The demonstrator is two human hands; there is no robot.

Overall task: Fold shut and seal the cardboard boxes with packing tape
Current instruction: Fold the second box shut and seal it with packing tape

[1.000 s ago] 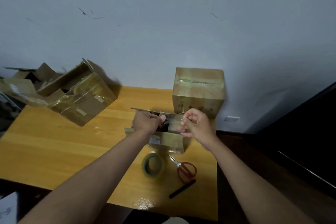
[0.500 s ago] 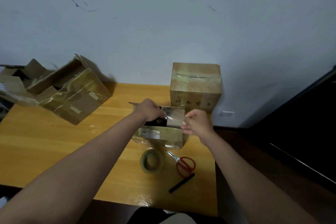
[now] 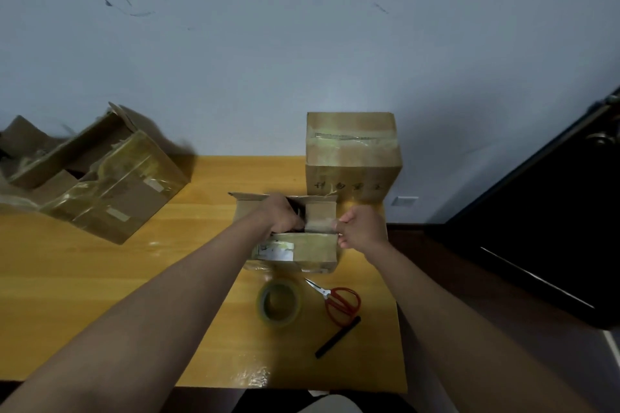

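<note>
Three boxes (image 3: 292,245); two hands (image 3: 360,226); one tape roll (image 3: 278,302).

Left hand (image 3: 280,216) fingers curled downward; right hand (image 3: 360,226) fisted, pinching; forearms extended.

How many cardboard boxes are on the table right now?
3. A taped-shut box stands at the back by the wall; a small open box sits under both hands; a large open box lies tilted at the left. More cardboard at the far-left edge is cut off.

Small cardboard box (image 3: 295,246) open-topped, mid-table; tape roll (image 3: 279,302) flat just before it.
</note>
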